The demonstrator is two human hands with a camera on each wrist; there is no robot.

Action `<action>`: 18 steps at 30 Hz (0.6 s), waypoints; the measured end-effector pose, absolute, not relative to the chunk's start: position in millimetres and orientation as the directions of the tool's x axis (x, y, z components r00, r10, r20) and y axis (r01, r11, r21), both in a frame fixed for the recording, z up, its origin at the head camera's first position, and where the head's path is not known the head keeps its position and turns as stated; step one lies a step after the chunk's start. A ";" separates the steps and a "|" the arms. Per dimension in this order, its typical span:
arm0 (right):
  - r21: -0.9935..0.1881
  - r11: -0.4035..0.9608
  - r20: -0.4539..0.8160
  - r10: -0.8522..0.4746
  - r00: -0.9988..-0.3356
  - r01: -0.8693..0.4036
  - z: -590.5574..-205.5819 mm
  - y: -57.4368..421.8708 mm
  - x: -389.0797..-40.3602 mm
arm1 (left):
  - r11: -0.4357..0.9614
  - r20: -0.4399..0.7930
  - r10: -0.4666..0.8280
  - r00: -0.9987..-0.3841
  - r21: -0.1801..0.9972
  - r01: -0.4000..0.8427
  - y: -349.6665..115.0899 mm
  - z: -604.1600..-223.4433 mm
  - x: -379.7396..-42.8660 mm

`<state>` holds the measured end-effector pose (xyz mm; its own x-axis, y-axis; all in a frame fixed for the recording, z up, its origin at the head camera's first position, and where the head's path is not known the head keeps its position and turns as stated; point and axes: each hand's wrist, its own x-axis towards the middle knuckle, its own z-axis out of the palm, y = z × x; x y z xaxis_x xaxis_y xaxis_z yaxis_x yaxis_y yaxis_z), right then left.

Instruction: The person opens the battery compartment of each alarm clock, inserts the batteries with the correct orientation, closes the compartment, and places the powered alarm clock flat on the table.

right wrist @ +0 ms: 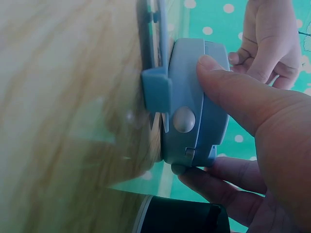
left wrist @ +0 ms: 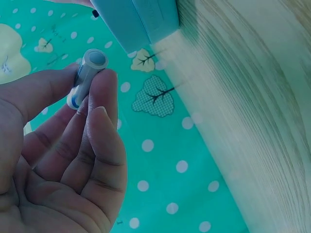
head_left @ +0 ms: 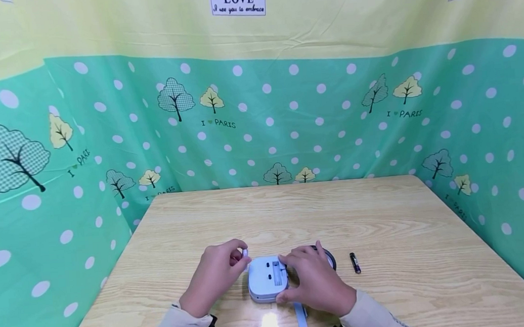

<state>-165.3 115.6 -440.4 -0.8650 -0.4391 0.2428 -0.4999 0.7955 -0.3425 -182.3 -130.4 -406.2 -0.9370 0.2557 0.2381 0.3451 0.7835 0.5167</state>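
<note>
Between thumb and fingertips, my left hand (head_left: 219, 273) pinches a small white battery (left wrist: 89, 73), held beside the far left corner of a light-blue boxy device (head_left: 261, 280). The device lies on the table with an uncovered battery compartment (head_left: 277, 274) on its upper face. My right hand (head_left: 313, 279) grips its right side, thumb on the near edge and fingers on the far edge. In the right wrist view, a round silver button (right wrist: 184, 119) shows on the device's side. A flat light-blue strip (head_left: 301, 317) lies close to the right hand.
A round black-rimmed object (head_left: 331, 260) sits behind the right hand, partly hidden by it. Farther right, a dark battery (head_left: 355, 263) lies on the wooden table (head_left: 413, 234). Green dotted curtain (head_left: 267, 112) hangs around the table's back and sides.
</note>
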 end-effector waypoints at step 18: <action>-0.339 0.797 0.244 -0.439 -0.865 -0.500 -440.8 115.7 -165.5 | 0.753 0.261 0.287 -0.922 0.533 0.386 -118.9 -406.9 -182.7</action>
